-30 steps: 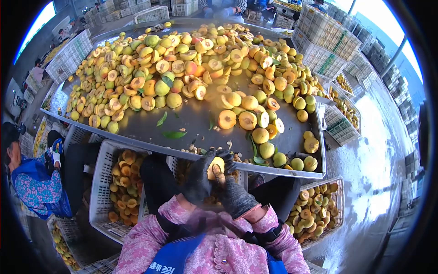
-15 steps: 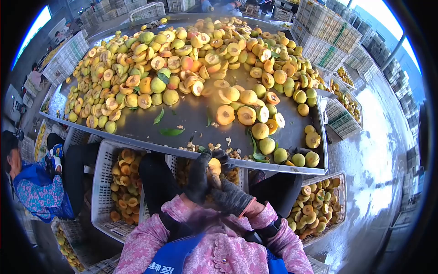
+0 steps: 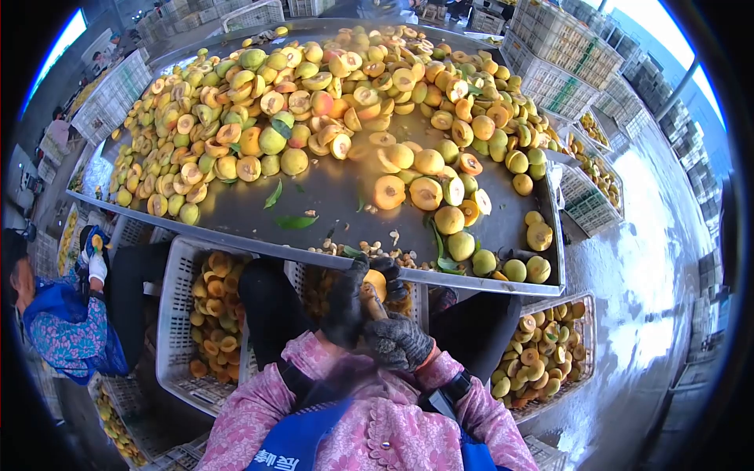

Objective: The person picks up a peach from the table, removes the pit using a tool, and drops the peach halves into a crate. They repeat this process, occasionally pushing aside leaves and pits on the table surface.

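My left hand (image 3: 345,306), in a dark glove, is closed around a yellow-orange peach half (image 3: 377,280) just below the table's near edge. My right hand (image 3: 399,342), gloved in dark grey, grips a short tool (image 3: 372,301) with a brownish handle. The tool's upper end meets the fruit; its tip is hidden there. Below my hands, a crate of peach pieces (image 3: 314,292) shows partly between my knees. Pits and scraps (image 3: 402,257) lie along the table edge just beyond my hands.
A metal table (image 3: 330,188) carries a large heap of halved peaches (image 3: 259,110), with some leaves. Crates of peach halves stand to my left (image 3: 177,337) and right (image 3: 589,337). A co-worker (image 3: 67,330) sits at the left. Stacked crates (image 3: 558,55) rise at the back right.
My right hand has turned slightly, and more of the tool's handle shows. The peach half stays in my left hand. The co-worker's gloved hand has moved, with an orange piece now visible by it.
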`<state>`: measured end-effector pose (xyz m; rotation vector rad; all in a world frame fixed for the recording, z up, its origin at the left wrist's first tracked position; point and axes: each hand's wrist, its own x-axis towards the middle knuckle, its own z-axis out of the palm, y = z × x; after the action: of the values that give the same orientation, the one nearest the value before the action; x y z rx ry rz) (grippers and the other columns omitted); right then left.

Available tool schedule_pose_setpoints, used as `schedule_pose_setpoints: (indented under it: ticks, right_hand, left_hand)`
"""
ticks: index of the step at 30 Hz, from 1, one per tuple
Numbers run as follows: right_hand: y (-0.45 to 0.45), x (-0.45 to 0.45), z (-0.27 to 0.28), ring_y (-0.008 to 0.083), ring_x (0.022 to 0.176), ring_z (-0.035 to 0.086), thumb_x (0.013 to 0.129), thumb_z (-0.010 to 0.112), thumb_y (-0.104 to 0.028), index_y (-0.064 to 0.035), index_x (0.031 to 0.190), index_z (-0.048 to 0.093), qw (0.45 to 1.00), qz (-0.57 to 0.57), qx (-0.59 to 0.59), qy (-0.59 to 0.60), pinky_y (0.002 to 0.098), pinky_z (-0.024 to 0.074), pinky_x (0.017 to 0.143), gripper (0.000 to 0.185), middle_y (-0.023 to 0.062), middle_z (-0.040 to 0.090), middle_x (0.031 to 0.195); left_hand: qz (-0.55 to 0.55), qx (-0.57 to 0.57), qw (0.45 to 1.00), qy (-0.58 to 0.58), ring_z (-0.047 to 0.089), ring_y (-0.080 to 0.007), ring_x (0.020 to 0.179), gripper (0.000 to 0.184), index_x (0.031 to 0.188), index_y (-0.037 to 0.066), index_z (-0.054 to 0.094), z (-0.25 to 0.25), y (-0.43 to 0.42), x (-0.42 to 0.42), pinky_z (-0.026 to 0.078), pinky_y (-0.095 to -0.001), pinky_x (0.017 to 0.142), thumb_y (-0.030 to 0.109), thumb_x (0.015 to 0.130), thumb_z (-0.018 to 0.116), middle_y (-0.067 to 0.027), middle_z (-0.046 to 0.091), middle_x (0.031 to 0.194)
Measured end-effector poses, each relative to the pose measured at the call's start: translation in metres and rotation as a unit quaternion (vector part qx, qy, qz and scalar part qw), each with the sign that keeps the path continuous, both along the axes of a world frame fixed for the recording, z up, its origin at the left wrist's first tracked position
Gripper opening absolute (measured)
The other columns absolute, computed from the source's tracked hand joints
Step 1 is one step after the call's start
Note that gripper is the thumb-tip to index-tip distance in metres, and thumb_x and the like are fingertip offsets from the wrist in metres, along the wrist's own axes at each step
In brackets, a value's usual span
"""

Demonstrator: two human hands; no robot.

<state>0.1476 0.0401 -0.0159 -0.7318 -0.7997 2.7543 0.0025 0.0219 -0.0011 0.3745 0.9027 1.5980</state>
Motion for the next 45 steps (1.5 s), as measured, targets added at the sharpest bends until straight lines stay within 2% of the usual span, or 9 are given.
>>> schedule_pose_setpoints:
  ticks: [16, 22, 28, 29, 31, 35, 40, 43, 45]
  right_hand:
    - [0.001, 0.000, 0.008, 0.0100, 0.045, 0.047, 0.091, 0.053, -0.014, -0.0071, 0.101, 0.054, 0.999, 0.028, 0.009, -0.015, 0.0228, 0.0335, 0.037, 0.012, 0.0004, 0.051, 0.062]
    - [0.004, 0.013, -0.004, 0.0107, 0.053, 0.053, 0.086, 0.058, -0.010, -0.0044, 0.108, 0.053, 0.978, 0.042, -0.199, 0.054, 0.0225, 0.0392, 0.044, 0.023, 0.0027, 0.054, 0.072]
    - [-0.003, 0.020, -0.001, 0.0090, 0.083, 0.055, 0.083, 0.057, 0.002, 0.0004, 0.122, 0.047, 0.998, 0.052, -0.011, 0.022, 0.0249, 0.0468, 0.073, 0.040, -0.0007, 0.056, 0.090]
    - [-0.007, 0.020, 0.015, 0.0100, 0.082, 0.055, 0.081, 0.059, 0.000, -0.0019, 0.125, 0.046, 0.942, 0.032, 0.332, 0.028, 0.0257, 0.0473, 0.072, 0.046, -0.0021, 0.056, 0.093]
    - [0.000, 0.029, 0.012, 0.0148, 0.072, 0.057, 0.084, 0.058, -0.014, -0.0048, 0.115, 0.051, 0.997, 0.045, 0.060, 0.008, 0.0296, 0.0485, 0.063, 0.033, 0.0006, 0.057, 0.082]
    - [-0.002, 0.036, -0.078, 0.0315, 0.062, 0.060, 0.085, 0.053, -0.022, -0.0034, 0.109, 0.052, 0.739, 0.218, 0.612, -0.177, 0.0405, 0.0476, 0.057, 0.030, 0.0101, 0.057, 0.065]
    - [-0.003, 0.031, -0.102, 0.0362, 0.070, 0.060, 0.085, 0.049, -0.020, -0.0028, 0.104, 0.059, 0.675, 0.229, 0.661, -0.235, 0.0424, 0.0458, 0.058, 0.027, 0.0201, 0.058, 0.083]
    - [-0.002, 0.037, -0.122, 0.0360, 0.069, 0.057, 0.084, 0.050, -0.020, -0.0022, 0.097, 0.059, 0.556, 0.083, 0.818, -0.121, 0.0421, 0.0446, 0.058, 0.024, 0.0204, 0.057, 0.086]
    - [-0.009, 0.038, -0.158, 0.0356, 0.068, 0.055, 0.083, 0.051, -0.021, -0.0015, 0.099, 0.057, 0.573, 0.117, 0.798, -0.148, 0.0415, 0.0440, 0.059, 0.026, 0.0200, 0.057, 0.084]
  left_hand:
    - [-0.041, -0.020, 0.998, -0.043, 0.059, -0.0144, 0.089, 0.040, 0.102, -0.001, 0.061, 0.016, 0.000, -0.001, 0.048, -0.0304, 0.082, 0.030, 0.096, 0.037, -0.0082, 0.064, 0.095]
    - [-0.036, 0.148, 0.808, 0.570, 0.059, -0.0213, 0.096, 0.033, 0.109, -0.003, 0.056, -0.023, -0.003, -0.019, 0.046, -0.0355, 0.088, 0.024, 0.093, 0.045, -0.0125, 0.062, 0.101]
    - [-0.006, 0.116, 0.949, 0.294, 0.061, -0.0231, 0.093, 0.029, 0.110, -0.002, 0.054, -0.024, -0.013, -0.004, 0.048, -0.0357, 0.086, 0.016, 0.091, 0.042, -0.0119, 0.063, 0.097]
    - [-0.009, 0.115, 0.957, 0.265, 0.061, -0.0235, 0.093, 0.028, 0.111, -0.002, 0.054, -0.019, -0.013, -0.006, 0.048, -0.0358, 0.085, 0.015, 0.091, 0.043, -0.0119, 0.063, 0.097]
    - [-0.039, 0.124, 0.960, 0.249, 0.061, -0.0243, 0.094, 0.027, 0.111, -0.002, 0.053, 0.011, -0.024, -0.024, 0.048, -0.0363, 0.086, 0.011, 0.088, 0.047, -0.0122, 0.063, 0.097]
    - [0.125, 0.016, 0.659, 0.742, 0.063, -0.0265, 0.082, 0.022, 0.099, -0.001, 0.061, 0.024, -0.057, -0.107, 0.049, -0.0325, 0.077, 0.013, 0.088, 0.048, -0.0166, 0.064, 0.090]
    - [0.132, -0.271, 0.588, 0.751, 0.061, -0.0302, 0.083, 0.024, 0.101, 0.003, 0.062, 0.025, -0.090, -0.181, 0.049, -0.0333, 0.075, 0.011, 0.079, 0.061, -0.0159, 0.062, 0.088]
    - [0.118, -0.013, 0.551, 0.826, 0.061, -0.0302, 0.083, 0.028, 0.105, 0.002, 0.060, 0.034, -0.047, -0.177, 0.049, -0.0349, 0.077, 0.012, 0.079, 0.064, -0.0159, 0.062, 0.093]
    - [0.115, -0.031, 0.795, 0.595, 0.061, -0.0308, 0.087, 0.034, 0.109, 0.002, 0.058, 0.029, 0.009, -0.150, 0.048, -0.0365, 0.081, 0.015, 0.079, 0.066, -0.0158, 0.061, 0.098]
